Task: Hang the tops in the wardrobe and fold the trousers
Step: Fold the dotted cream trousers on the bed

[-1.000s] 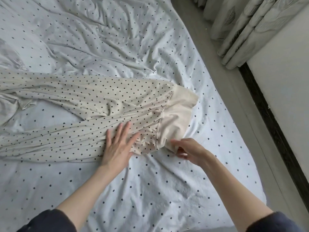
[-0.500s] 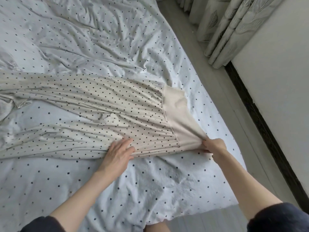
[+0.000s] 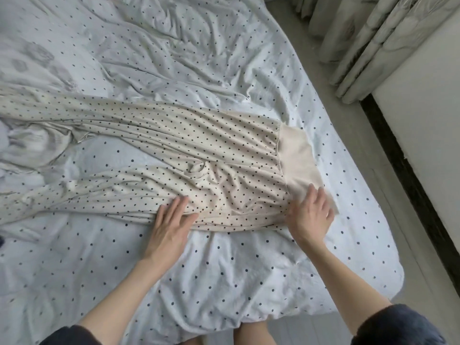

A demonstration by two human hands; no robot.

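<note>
Cream trousers with black dots [image 3: 174, 150] lie spread across the bed, legs running off to the left and the plain cream waistband [image 3: 297, 160] at the right. My left hand [image 3: 171, 225] lies flat, fingers straight, on the near edge of the trousers by the hip. My right hand [image 3: 311, 215] presses flat on the near corner of the waistband, fingers spread.
The bed is covered by a crumpled white sheet with dark dots [image 3: 224, 270]. Its right edge drops to a pale floor [image 3: 373, 175]. Patterned curtains [image 3: 373, 41] hang at the top right beside a white wall with a dark skirting strip [image 3: 410, 170].
My right hand let go of the waistband corner it was pulling and now lies flat on it. The waistband is spread out. My left hand stays flat on the fabric.
</note>
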